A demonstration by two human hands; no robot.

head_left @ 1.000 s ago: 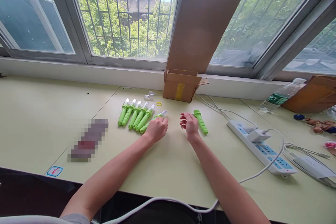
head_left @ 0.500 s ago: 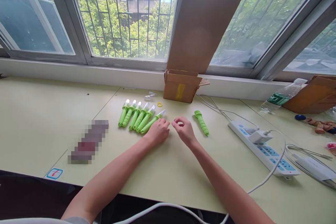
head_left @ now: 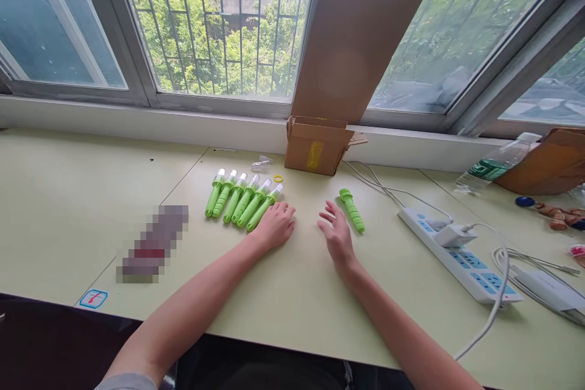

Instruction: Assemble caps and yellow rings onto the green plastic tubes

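Note:
Several green pen-like tubes (head_left: 245,202) with clear caps lie in a slanted row on the table. My left hand (head_left: 276,223) rests palm down beside the rightmost tube (head_left: 264,210), close against its right side. Its fingers are slightly bent and apart, and nothing shows in them. To the right, my right hand (head_left: 337,233) hovers with fingers spread and holds nothing. Just beyond it lies a single green tube (head_left: 351,211) without a clear cap. A yellow ring (head_left: 278,178) and a small clear plastic cap (head_left: 261,163) sit behind the row.
A cardboard box (head_left: 315,149) with a raised flap stands against the window sill. On the right are a white power strip (head_left: 461,262) with cables, a plastic bottle (head_left: 500,164) and a white adapter (head_left: 546,286). A blurred dark object (head_left: 155,244) lies at the left.
My right hand has moved right, and its fingers have gone from pinched together to spread. The rightmost tube in the row has turned to line up more with the others.

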